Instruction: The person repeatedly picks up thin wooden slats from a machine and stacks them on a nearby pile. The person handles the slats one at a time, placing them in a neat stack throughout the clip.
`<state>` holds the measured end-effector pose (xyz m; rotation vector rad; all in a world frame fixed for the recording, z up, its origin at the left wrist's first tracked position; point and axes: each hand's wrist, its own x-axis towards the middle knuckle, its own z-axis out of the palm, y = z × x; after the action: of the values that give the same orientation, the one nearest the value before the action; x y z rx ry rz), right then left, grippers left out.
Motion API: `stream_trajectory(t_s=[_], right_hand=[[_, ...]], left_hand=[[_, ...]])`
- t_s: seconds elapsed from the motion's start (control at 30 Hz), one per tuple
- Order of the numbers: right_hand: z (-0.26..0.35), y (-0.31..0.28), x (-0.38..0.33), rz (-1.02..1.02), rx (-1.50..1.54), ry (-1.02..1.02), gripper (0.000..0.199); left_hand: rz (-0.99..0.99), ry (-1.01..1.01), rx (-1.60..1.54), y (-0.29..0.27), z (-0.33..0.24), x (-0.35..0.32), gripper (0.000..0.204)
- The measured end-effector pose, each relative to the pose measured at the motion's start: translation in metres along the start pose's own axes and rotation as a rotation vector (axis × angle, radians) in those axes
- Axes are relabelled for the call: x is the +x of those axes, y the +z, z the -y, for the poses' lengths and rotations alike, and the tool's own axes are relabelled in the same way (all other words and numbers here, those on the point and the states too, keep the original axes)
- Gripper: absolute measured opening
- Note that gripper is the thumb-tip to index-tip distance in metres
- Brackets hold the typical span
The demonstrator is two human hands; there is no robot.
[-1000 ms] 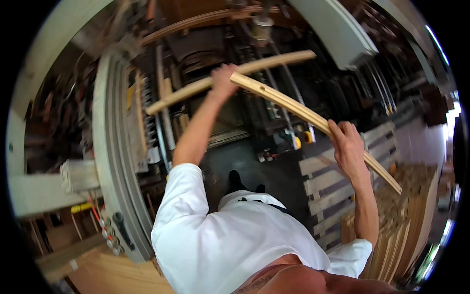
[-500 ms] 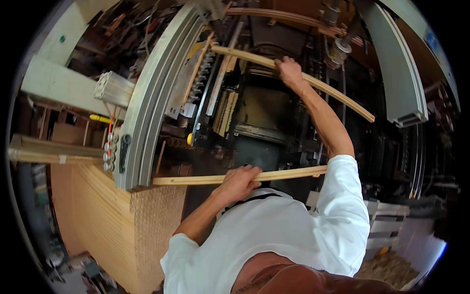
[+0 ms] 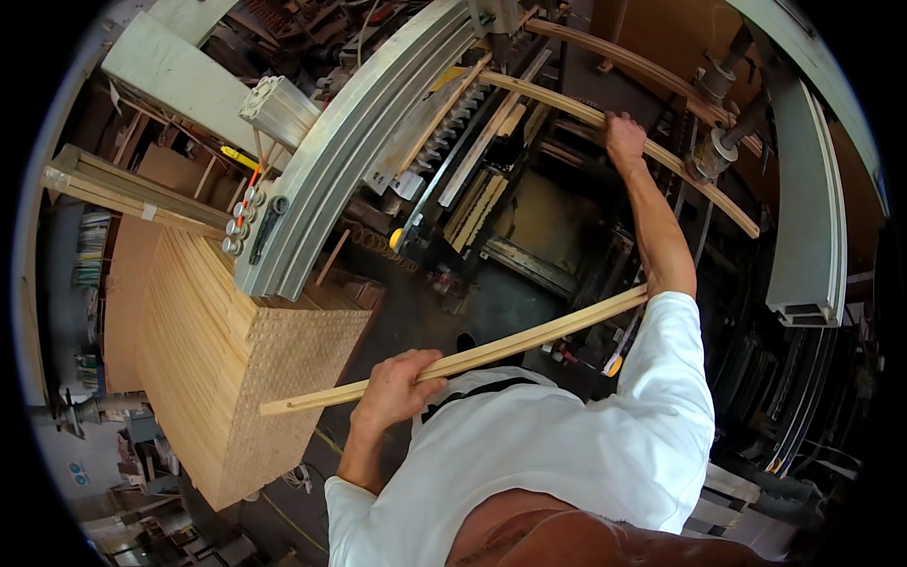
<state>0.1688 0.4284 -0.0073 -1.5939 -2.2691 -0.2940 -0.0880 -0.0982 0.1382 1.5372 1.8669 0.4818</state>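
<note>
My left hand is closed around a long pale wooden strip in front of my waist. The strip slants up to the right, and its right end comes up to my right forearm. Its left end overlaps the corner of a big stack of wooden strips. Farther off, my right arm is stretched out, and my right hand is closed on a second wooden strip. That one runs across the machine, from the metal beam at the left to the posts at the right.
A thick grooved metal beam with a row of round buttons curves along the left. Another pale beam stands at the right. Behind the held strip lies a further wooden strip, beside metal cylinders.
My view has turned, so the machine sits farther right. My left hand has moved left and nearer with its strip, which now tilts up to the right. My right hand keeps hold of the far strip.
</note>
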Motion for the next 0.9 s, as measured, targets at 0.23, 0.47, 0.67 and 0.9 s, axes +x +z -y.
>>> stream_trajectory(t_s=[0.23,0.47,0.67,0.9], right_hand=[[0.002,0.008,0.011,0.119,-0.017,0.043,0.019],[-0.007,0.005,0.009,0.111,-0.012,-0.019,0.018],[-0.003,0.002,0.014,0.130,0.005,-0.027,0.025],[0.006,0.000,0.009,0.073,-0.042,0.108,0.040]], left_hand=[[-0.059,-0.153,-0.002,-0.015,0.012,-0.025,0.035],[-0.249,-0.230,-0.185,-0.049,0.021,-0.092,0.034],[-0.573,-0.422,-0.472,-0.073,0.034,-0.180,0.035],[-0.933,-0.181,-0.653,-0.106,0.093,-0.289,0.040]])
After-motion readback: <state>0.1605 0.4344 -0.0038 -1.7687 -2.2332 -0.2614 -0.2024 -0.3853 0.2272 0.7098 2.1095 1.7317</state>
